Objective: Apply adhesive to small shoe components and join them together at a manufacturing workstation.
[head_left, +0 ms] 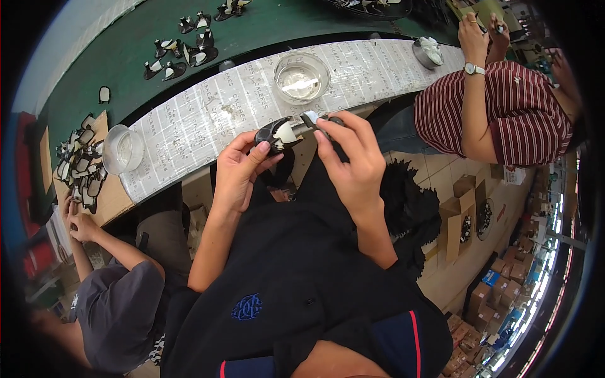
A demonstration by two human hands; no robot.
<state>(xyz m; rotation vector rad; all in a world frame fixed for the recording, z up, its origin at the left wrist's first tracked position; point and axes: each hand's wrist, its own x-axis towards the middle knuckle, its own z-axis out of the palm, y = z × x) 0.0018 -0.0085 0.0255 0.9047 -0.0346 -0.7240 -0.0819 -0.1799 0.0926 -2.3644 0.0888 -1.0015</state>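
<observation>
In front of my body, my left hand (pixel 242 165) is closed on a small curved black shoe piece (pixel 268 133) with a white inner face, thumb pressed on its near side. My right hand (pixel 354 151) is beside it, fingers pinched round a small dark object with a pale, whitish end (pixel 311 117). That end is a little apart from the shoe piece. My fingers partly hide the object, so its kind is unclear. Just beyond both hands, a clear round bowl (pixel 302 88) sits on the paper-covered ledge (pixel 242 94).
A second clear bowl (pixel 123 149) and a heap of black shoe pieces (pixel 82 167) are at left, by a person in grey (pixel 126 302). Similar pieces lie on the green belt (pixel 132 94). At right are a person in stripes (pixel 466 113), a metal bowl (pixel 428 53) and a carton (pixel 460 220).
</observation>
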